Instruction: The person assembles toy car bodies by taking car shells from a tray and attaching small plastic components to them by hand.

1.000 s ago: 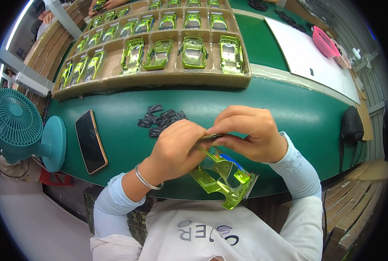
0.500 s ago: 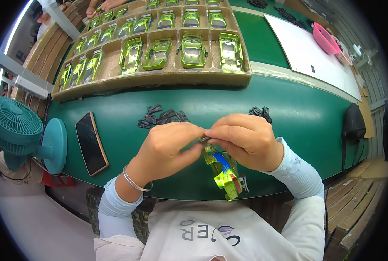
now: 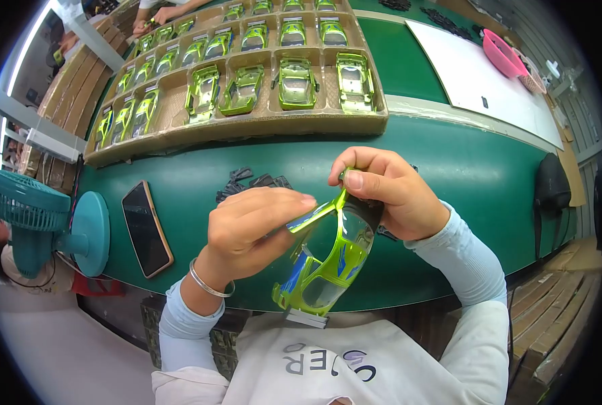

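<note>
A green toy car body [image 3: 345, 253] with clear windows and blue markings hangs tilted between my hands, above the table's near edge. My left hand [image 3: 250, 226] grips its left side, with fingers along the front part. My right hand [image 3: 388, 192] pinches the far end between thumb and fingers; a small dark piece shows at the fingertips, too little of it to name. Just beyond my left hand lies a pile of small black plastic parts [image 3: 240, 181]. Another group of black parts is mostly hidden behind my right hand.
A cardboard tray [image 3: 247, 131] with compartments of green car bodies stands at the far side. A phone [image 3: 147, 229] and a teal fan [image 3: 31, 209] are at left. A white board [image 3: 476, 88], pink basket [image 3: 503, 54] and black pouch [image 3: 551, 181] are at right. Another person's hands [image 3: 162, 17] work beyond the tray.
The car body has been raised and turned, its windows now facing up. My right hand has moved farther away to its far end, and my left hand has shifted onto its left side.
</note>
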Demonstrator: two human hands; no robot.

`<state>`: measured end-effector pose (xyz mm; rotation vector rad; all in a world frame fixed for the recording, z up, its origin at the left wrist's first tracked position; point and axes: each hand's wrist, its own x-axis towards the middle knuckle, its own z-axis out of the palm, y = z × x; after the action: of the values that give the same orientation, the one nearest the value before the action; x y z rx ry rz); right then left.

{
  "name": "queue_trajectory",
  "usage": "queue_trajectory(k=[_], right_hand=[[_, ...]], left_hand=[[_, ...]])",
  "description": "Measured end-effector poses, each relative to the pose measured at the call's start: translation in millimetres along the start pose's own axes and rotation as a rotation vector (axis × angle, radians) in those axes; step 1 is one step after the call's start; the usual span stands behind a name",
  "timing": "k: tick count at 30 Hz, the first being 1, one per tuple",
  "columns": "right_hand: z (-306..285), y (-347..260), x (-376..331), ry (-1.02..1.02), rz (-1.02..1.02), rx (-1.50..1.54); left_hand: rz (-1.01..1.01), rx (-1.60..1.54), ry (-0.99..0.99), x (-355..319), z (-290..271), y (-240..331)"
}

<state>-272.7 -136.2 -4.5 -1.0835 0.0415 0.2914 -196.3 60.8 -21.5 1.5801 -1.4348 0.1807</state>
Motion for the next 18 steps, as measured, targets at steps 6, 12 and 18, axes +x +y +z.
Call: queue_trajectory(k=[6,12,18], right_hand=[[0.0,3.1,2.2,0.041,0.056,0.033],[-8.7,9.8,9.5,0.196,-0.860,-1.163],[6.8,12.5,-0.1,-0.038,-0.997,-1.379]], left_hand=[[0.031,0.229,0.026,1.6,3.9,5.1],[0.056,0.325,-0.013,-2.0,6.6,6.1],[0.064,0.345,-0.074,0.1,11.2,6.4]])
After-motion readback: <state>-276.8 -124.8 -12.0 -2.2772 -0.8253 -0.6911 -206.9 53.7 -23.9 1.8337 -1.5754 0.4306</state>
